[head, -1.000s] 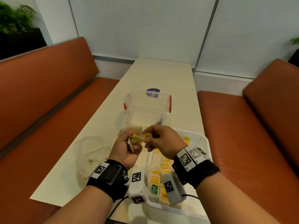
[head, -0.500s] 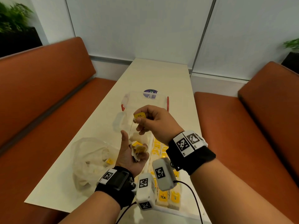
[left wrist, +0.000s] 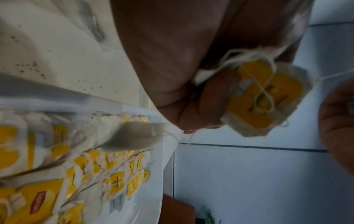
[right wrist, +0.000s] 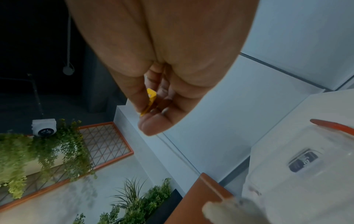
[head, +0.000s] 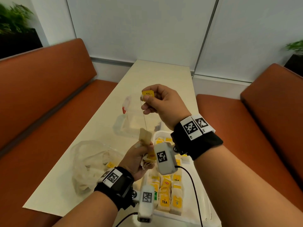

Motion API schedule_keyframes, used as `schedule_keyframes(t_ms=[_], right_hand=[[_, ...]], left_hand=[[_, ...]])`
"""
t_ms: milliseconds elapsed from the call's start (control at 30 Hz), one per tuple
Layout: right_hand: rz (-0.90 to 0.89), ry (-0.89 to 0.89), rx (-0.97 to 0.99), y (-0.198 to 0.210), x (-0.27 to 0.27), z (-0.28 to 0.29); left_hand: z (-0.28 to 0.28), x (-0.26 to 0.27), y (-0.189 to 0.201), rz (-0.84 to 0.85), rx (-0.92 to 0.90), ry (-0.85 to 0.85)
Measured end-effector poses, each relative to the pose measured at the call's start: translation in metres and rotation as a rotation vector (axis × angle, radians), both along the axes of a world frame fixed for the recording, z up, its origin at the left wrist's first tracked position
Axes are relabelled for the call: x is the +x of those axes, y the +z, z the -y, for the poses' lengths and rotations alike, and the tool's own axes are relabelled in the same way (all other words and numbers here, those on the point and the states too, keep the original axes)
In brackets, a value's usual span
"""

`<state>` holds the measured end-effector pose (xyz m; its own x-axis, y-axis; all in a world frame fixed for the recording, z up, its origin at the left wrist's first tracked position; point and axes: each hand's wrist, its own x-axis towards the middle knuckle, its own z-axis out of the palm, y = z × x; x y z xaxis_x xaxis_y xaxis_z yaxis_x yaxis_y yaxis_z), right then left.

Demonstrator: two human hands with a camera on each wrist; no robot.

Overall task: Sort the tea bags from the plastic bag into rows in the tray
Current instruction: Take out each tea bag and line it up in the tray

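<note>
My right hand point(head: 148, 99) is raised above the table and pinches a yellow tea tag point(head: 148, 93); the same tag point(right wrist: 150, 100) shows between thumb and fingers in the right wrist view. A thin string runs down from it to a beige tea bag point(head: 145, 135) that hangs just above my left hand point(head: 141, 157). That left hand grips a bundle of tea bags point(left wrist: 262, 98) with tangled strings. Below both hands the white tray point(head: 209, 210) holds rows of yellow-tagged tea bags point(head: 170, 200). A crumpled clear plastic bag point(head: 91, 159) lies left of the tray.
A clear plastic box with red latches point(head: 131, 118) stands on the cream table point(head: 155, 74) beyond the tray. Orange benches point(head: 41, 99) run along both sides. My wrist cameras point(head: 146, 202) and a black cable hang over the tray's near end.
My right hand has lifted the yellow tag up and away from my left hand, drawing the string taut and pulling one tea bag out of the bundle. My left hand stayed low over the tray.
</note>
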<state>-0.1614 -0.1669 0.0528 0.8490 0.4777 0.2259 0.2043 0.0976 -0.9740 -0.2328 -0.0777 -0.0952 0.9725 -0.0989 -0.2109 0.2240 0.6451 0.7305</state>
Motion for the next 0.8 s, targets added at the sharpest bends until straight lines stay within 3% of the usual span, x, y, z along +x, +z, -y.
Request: schedule_keyframes(t_ms=[167, 333, 533, 667, 800], right_hand=[[0.016, -0.045, 0.024, 0.007, 0.005, 0.016], [0.053, -0.076, 0.010, 0.011, 0.008, 0.035], [0.113, -0.083, -0.072, 0.015, 0.006, 0.055], [0.116, -0.079, -0.088, 0.018, 0.004, 0.066], [0.114, -0.063, -0.108, 0.021, -0.001, 0.076]], left_hand=[[-0.004, 0.003, 0.005, -0.065, 0.057, 0.012], [-0.010, 0.000, 0.019, 0.043, 0.321, 0.037], [-0.011, 0.006, 0.036, 0.168, 0.632, 0.189], [-0.002, 0.010, 0.050, 0.273, 0.887, 0.097], [0.009, 0.014, 0.067, 0.347, 1.015, -0.085]])
